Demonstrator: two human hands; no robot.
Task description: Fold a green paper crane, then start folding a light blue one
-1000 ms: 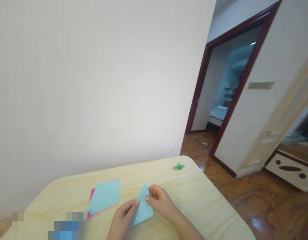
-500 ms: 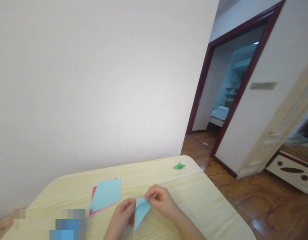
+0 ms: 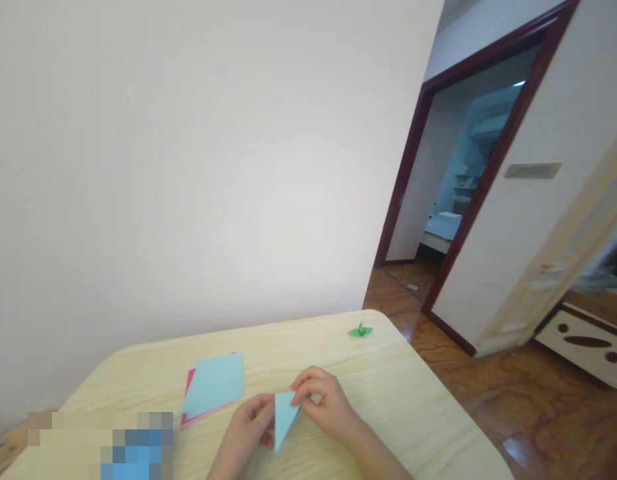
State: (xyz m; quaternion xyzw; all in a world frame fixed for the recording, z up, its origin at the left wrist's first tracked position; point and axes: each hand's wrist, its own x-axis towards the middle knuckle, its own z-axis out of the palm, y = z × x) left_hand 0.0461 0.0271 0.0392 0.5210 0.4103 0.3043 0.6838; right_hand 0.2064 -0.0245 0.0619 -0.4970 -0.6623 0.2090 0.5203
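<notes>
A light blue sheet of origami paper [image 3: 286, 415], folded into a narrow triangle with its point toward me, is held between both hands just above the table. My left hand [image 3: 249, 427] pinches its left edge. The fingers of my right hand [image 3: 324, 403] grip the upper right corner, with the fingertips lying over the paper's face. To the left lies a stack of square paper [image 3: 215, 383], light blue on top with pink showing at its edges. A small green folded paper bird [image 3: 361, 331] sits near the far right corner.
The pale wood-grain table [image 3: 408, 420] has rounded corners and stands against a white wall [image 3: 213, 167]. A blurred-out patch [image 3: 98, 443] hides the near left part. Beyond the right edge are a brown floor [image 3: 468, 393] and a dark red door frame [image 3: 493, 160].
The blue paper has turned slightly and looks narrower, its lower point shifting right. My right fingers have moved from pinching the corner to lying over its face. The view has shifted slightly.
</notes>
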